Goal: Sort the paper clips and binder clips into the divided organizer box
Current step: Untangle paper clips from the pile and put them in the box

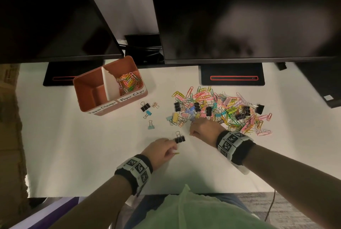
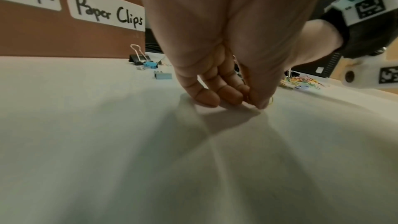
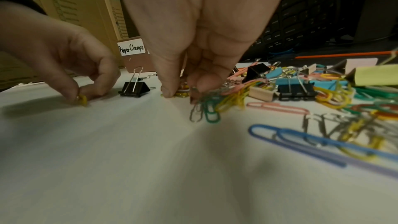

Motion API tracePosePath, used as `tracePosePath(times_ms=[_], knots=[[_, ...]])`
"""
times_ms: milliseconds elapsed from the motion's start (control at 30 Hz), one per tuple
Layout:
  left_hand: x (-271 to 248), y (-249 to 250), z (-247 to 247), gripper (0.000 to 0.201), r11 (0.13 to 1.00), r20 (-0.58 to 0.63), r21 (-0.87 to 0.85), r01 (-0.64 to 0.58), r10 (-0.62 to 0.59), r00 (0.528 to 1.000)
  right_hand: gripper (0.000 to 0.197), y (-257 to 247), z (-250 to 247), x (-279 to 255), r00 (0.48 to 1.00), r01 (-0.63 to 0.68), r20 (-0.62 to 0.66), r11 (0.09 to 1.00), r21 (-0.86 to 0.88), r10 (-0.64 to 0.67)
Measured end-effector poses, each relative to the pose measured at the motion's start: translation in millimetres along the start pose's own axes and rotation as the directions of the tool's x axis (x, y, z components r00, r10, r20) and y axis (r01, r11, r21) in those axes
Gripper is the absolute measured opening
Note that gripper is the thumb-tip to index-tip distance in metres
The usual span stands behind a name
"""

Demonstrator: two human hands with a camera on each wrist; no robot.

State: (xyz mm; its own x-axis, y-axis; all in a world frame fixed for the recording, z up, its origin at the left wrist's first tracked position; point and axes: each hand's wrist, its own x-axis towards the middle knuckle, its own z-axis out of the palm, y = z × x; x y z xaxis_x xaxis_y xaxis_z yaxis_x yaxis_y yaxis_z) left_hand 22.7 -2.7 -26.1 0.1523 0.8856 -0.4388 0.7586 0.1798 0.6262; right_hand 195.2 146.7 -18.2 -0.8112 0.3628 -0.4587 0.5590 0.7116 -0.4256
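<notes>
The brown divided organizer box (image 1: 88, 88) stands at the back left, with coloured paper clips (image 1: 130, 82) in its right compartment; the left one looks empty. A mixed pile of paper clips and binder clips (image 1: 221, 110) lies right of centre. My left hand (image 1: 166, 148) pinches a yellow paper clip (image 3: 82, 100) against the table, just left of a black binder clip (image 1: 180, 138). My right hand (image 1: 198, 130) is at the pile's near-left edge, its fingers curled round a bunch of paper clips (image 3: 204, 108) that touch the table.
Three loose binder clips (image 1: 146, 112) and a small rose one lie between box and pile. Two monitors (image 1: 239, 16) on black stands overhang the back of the white table (image 1: 92, 155). A keyboard (image 3: 301, 16) sits at the far right. Cardboard boxes (image 3: 71, 2) stand left.
</notes>
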Motion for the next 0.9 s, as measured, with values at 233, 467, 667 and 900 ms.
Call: tracePosePath(times_ms=[233,467,667,900], knots=[[8,-12,-46,0.005,0.990,-0.072,-0.133,0.039,-0.049,0.996,0.020,-2,-3,-1,0.998,-0.042,0.040,0.999,-0.027,0.043],[39,-12,-84,0.005,0.984,-0.261,-0.166,0.057,-0.100,0.960,0.021,-1,4,-1,0.999,0.013,0.050,0.998,-0.059,-0.010],[78,0,-102,0.007,0.992,-0.332,-0.104,0.067,-0.099,0.938,0.022,-5,8,-1,0.999,0.025,0.035,0.994,-0.111,-0.021],[117,0,-117,0.001,0.995,-0.296,0.020,0.096,-0.085,0.951,0.020,-3,-32,5,0.992,0.051,-0.122,0.990,0.128,-0.035]])
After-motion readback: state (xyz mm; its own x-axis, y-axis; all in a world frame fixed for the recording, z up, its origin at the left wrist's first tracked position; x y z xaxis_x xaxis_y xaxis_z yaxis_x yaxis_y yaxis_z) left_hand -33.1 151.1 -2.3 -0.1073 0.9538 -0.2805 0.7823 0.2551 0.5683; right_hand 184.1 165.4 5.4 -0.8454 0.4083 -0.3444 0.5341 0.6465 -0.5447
